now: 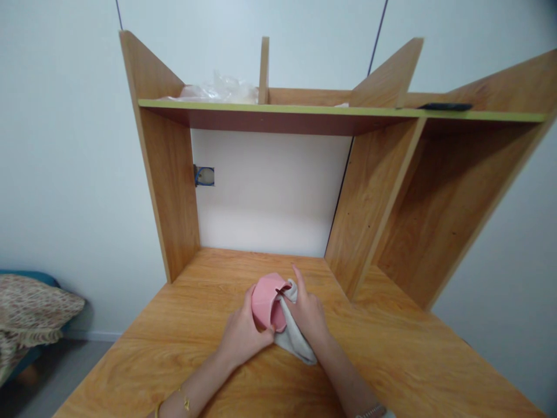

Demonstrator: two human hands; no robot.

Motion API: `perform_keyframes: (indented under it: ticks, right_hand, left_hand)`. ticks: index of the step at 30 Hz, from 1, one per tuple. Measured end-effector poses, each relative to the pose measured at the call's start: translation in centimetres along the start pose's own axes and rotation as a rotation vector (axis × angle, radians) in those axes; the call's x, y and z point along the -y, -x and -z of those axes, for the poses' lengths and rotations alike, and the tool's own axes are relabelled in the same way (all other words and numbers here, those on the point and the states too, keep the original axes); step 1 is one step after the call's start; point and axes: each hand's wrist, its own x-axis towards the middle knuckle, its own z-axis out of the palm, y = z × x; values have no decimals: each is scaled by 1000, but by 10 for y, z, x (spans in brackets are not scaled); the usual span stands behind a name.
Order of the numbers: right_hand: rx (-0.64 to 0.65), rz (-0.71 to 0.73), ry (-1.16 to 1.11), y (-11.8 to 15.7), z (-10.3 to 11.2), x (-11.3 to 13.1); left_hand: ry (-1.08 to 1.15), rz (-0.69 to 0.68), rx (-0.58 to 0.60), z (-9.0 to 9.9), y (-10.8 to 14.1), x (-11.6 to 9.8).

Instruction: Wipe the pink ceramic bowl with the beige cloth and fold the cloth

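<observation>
A pink faceted container (263,297), shaped like a cup or small pot, is tilted on its side above the desk with its opening towards the right. My left hand (246,335) wraps round its left side, the thumb at the lower rim. A small dark mark or slot shows near the rim; I cannot make out which. My right hand (308,313) grips a light grey cloth (296,339) at the opening, its index finger stretched out away from it. Part of the cloth goes into the container, and the rest hangs down below my right hand. Some right fingers are hidden by the cloth and the rim.
Under my hands lies a wooden desk top (183,342). A wooden hutch rises behind, its green-edged shelf (304,109) holding a clear plastic bag (221,90) and a dark flat object (448,107). An uncovered wall socket box (204,176) is at the back; a patterned cloth (35,307) lies far left.
</observation>
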Motion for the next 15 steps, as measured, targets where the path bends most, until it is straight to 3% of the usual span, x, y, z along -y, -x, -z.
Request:
perform_keyframes:
  ticks: [5,9,15]
  right_hand:
    - [17,-27,-38,1,-2,1]
    - [-20,-59,-200,1,-5,0]
    - [-31,-38,-589,1,-10,-1]
  left_hand:
    - [-107,-25,-11,5,0,-4]
    - [-116,-34,-32,6,1,0]
    - [119,-32,-74,6,-1,5]
